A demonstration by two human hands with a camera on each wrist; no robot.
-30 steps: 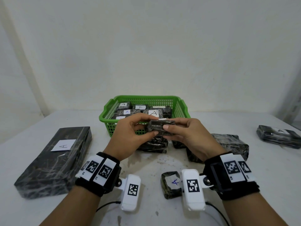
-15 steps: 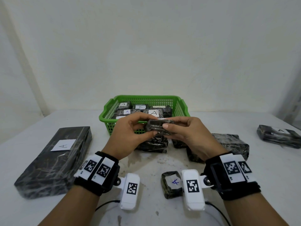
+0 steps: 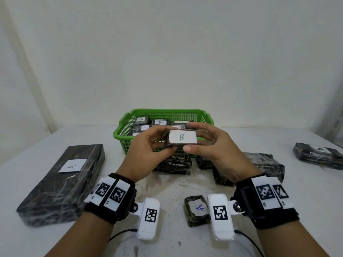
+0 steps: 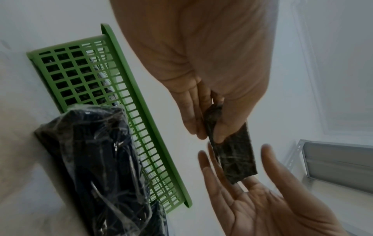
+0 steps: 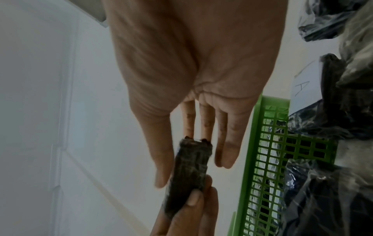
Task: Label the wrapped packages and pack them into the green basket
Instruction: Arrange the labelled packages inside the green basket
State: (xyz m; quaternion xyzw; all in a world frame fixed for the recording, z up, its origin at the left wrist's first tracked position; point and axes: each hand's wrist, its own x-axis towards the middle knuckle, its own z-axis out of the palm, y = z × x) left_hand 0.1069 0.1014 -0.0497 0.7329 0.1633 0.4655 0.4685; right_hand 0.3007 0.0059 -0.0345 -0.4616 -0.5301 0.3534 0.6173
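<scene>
Just in front of the green basket [image 3: 167,110] I hold up a small dark wrapped package [image 3: 182,138], its white label marked B turned toward me. My left hand [image 3: 166,140] pinches its left end between thumb and fingers. My right hand [image 3: 199,138] has straight fingers; the thumb lies under the right end and the fingers touch its far side. In the left wrist view the right hand's thumb stands a little apart from the package [image 4: 234,156]. Several labelled packages lie in the basket.
A long package labelled A [image 3: 63,182] lies at the left. A small one labelled A [image 3: 196,210] sits between my wrists. Unlabelled wrapped packages [image 3: 174,164] [image 3: 259,167] lie before the basket, and another labelled one [image 3: 319,156] at the far right.
The small package has been turned over between both hands, so its B label now faces me. The right hand's fingers have straightened.
</scene>
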